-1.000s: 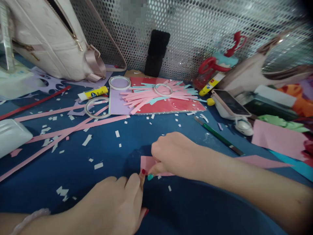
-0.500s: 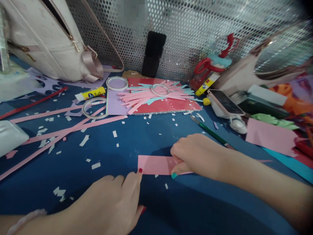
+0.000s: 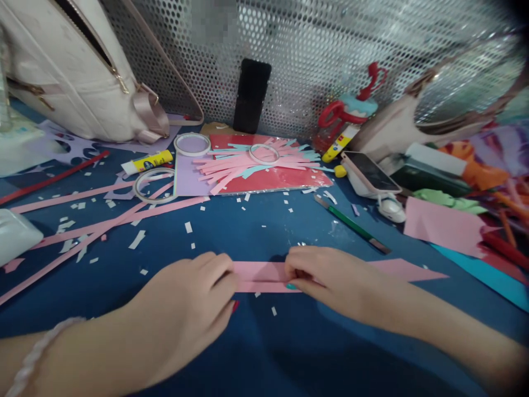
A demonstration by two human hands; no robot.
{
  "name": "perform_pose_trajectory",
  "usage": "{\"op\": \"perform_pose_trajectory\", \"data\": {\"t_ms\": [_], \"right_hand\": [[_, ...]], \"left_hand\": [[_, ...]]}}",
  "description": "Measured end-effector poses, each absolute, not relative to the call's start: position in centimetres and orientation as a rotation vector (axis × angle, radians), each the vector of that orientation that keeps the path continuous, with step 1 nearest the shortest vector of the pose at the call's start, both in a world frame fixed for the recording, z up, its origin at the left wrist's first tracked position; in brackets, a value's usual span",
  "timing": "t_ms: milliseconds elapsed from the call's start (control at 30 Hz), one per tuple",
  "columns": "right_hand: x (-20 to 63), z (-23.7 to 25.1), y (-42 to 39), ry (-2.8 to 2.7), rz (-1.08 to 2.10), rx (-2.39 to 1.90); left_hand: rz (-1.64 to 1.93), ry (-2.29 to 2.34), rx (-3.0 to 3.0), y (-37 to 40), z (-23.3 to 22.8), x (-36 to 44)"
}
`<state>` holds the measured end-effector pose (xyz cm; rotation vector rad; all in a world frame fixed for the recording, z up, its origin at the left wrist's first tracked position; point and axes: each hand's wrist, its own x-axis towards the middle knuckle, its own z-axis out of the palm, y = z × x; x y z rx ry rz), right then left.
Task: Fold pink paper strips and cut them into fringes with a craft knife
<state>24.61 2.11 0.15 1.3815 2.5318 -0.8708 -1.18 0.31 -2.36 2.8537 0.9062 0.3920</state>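
A long pink paper strip lies flat on the blue table, its right end tapering to a point near the right. My left hand presses on the strip's left end with its fingertips. My right hand pinches and presses the strip near its middle, hiding part of it. A fold line runs along the visible piece between the two hands.
Several pink and teal strips lie on a red sheet behind. Tape rolls, a glue stick, a green pencil, a phone, a white bag and small paper scraps surround the work spot. A perforated metal wall stands at the back.
The pink strip has been folded narrower. My left hand moved up onto its left end; my right hand slid right, then settled on the strip's middle.
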Motion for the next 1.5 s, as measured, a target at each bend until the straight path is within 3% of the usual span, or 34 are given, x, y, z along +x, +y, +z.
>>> {"op": "perform_pose_trajectory", "data": {"t_ms": [367,700,1000,1233,1500], "right_hand": [[23.7,-0.7,1.5,2.664,-0.826,1.331],[23.4,-0.3,2.2,2.572,-0.923,1.307],[23.3,0.1,1.8,2.588,-0.914,1.277],[22.9,0.8,1.9,2.518,-0.917,1.314],[21.1,1.8,3.1,2.502,-0.648,1.279]], "left_hand": [[0.292,0.889,2.48,1.7,-2.9,-1.5],[0.3,0.755,2.655,2.5,-4.5,-2.3],[-0.127,1.276,1.938,3.2,-2.2,-0.5],[0.152,0.697,2.661,2.9,-3.3,-2.1],[0.15,0.53,2.851,3.6,-3.1,-2.4]]}}
